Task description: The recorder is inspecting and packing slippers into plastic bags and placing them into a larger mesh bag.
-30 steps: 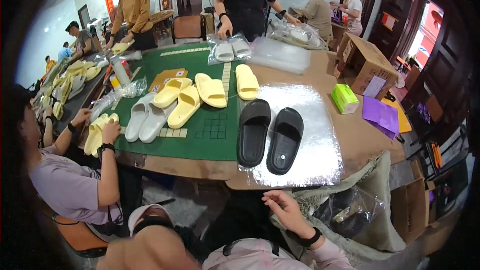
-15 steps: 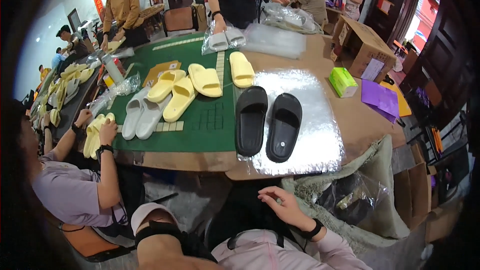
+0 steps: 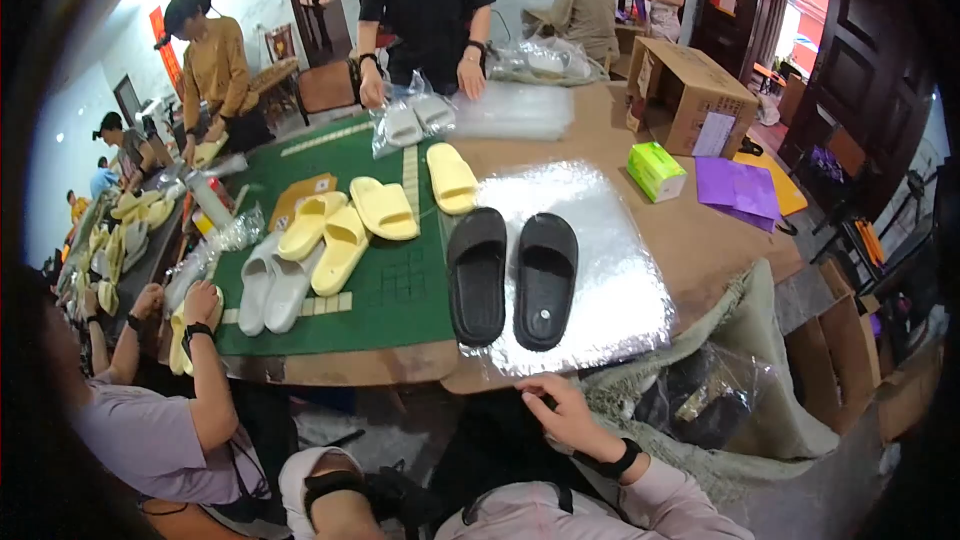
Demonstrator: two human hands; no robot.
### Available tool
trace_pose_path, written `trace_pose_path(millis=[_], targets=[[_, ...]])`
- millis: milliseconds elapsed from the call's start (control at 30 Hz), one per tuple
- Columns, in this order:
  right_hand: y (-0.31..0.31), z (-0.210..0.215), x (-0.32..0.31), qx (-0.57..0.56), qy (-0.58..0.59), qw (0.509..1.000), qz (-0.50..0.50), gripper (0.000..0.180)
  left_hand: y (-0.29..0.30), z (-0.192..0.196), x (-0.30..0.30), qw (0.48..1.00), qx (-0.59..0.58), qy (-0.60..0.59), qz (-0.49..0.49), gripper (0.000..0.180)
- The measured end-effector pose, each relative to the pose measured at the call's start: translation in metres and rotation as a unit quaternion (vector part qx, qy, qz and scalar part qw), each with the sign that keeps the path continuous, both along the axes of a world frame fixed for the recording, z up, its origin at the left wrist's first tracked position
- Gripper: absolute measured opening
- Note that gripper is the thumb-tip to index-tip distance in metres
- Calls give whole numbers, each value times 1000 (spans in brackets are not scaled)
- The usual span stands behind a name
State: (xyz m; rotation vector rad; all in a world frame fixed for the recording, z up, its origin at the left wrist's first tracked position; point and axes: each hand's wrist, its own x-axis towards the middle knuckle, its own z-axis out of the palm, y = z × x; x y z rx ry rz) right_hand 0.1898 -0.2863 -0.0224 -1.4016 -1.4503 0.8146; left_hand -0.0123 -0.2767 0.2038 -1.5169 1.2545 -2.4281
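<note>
Slippers point(image 3: 546, 305), a smooth black pair with broad straps and rounded soles, lie near shiny, wrinkled plastic sheeting's point(image 3: 620, 280) left side, on the brown surface point(image 3: 715, 270). Their heels face the right hand point(image 3: 562, 414), which is empty, fingers loosely bent, apart from them by the near edge. The left hand point(image 3: 348, 520) is cut off below; its grip cannot be told. A coarse, frayed sack point(image 3: 785, 390) gapes rightward.
</note>
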Motion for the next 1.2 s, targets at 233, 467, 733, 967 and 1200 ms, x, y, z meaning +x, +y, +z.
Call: trace_pose_path(millis=[233,467,733,967,1200], targets=[[14,11,8,55,-5,992,-116,27,18,-96,-9,784,-506,341,112,21],[53,-64,46,-18,78,981,-174,46,60,-187,-16,417,-675,598,116,39],[79,-59,40,-42,-64,959,-273,72,115,-273,35,409,-589,610,337,60],[82,-60,37,-119,102,955,-251,73,110,-270,42,360,-586,626,368,57],[79,-55,51,-80,181,964,-178,47,109,-266,53,404,-605,580,367,31]])
